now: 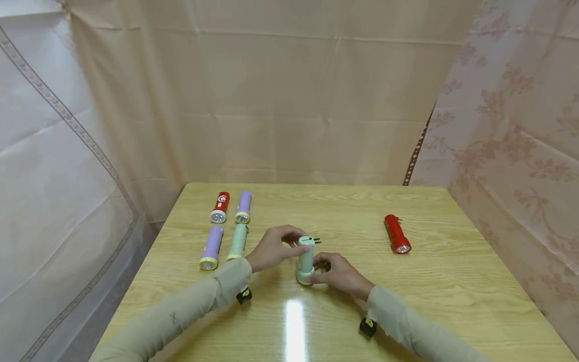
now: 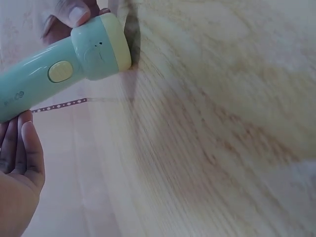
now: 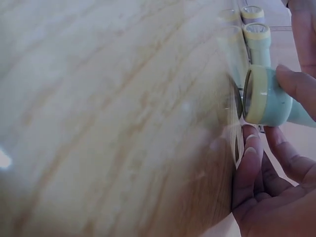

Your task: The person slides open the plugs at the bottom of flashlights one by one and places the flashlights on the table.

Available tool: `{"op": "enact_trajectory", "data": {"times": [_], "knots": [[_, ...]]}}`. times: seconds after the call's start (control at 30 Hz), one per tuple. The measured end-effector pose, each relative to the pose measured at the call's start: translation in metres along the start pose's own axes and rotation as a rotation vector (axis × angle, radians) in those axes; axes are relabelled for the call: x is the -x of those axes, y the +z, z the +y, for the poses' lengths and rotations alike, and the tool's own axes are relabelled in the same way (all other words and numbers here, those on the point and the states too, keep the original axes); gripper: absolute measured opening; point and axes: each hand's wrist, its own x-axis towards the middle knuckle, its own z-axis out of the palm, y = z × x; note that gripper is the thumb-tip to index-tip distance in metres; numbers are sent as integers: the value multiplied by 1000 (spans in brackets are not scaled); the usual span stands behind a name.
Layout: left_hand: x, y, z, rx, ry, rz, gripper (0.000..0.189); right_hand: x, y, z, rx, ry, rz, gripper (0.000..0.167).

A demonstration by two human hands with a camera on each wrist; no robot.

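A mint-green flashlight point(image 1: 306, 261) stands nearly upright between both hands, its head down at the tabletop; I cannot tell whether the rim touches. Two metal prongs point(image 1: 317, 241) stick out sideways from its tail end. With thumb and fingers, my left hand point(image 1: 277, 247) holds it by the upper end. My right hand point(image 1: 342, 274) grips the wide head from the right, thumb in front and fingers behind. In the left wrist view a pale yellow switch point(image 2: 60, 71) shows on the body. The yellow-rimmed head point(image 3: 269, 96) is seen from the side in the right wrist view.
Left on the wooden table point(image 1: 344, 211) lie a red-and-white flashlight point(image 1: 220, 203), two purple ones, far point(image 1: 244, 203) and near point(image 1: 212, 246), and another green flashlight point(image 1: 238, 240), partly behind the left wrist. A red flashlight point(image 1: 395, 233) lies at the right. Cloth curtains point(image 1: 289, 100) surround the table.
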Motion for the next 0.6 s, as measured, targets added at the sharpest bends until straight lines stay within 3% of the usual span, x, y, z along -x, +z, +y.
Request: {"op": "enact_trajectory", "data": {"times": [0.4, 0.6], "knots": [[-7, -9, -8, 37, -134, 46, 37, 1, 2, -1, 14, 43, 44, 44], [-11, -11, -10, 64, -214, 16, 38, 1, 3, -1, 6, 49, 43, 45]]}}
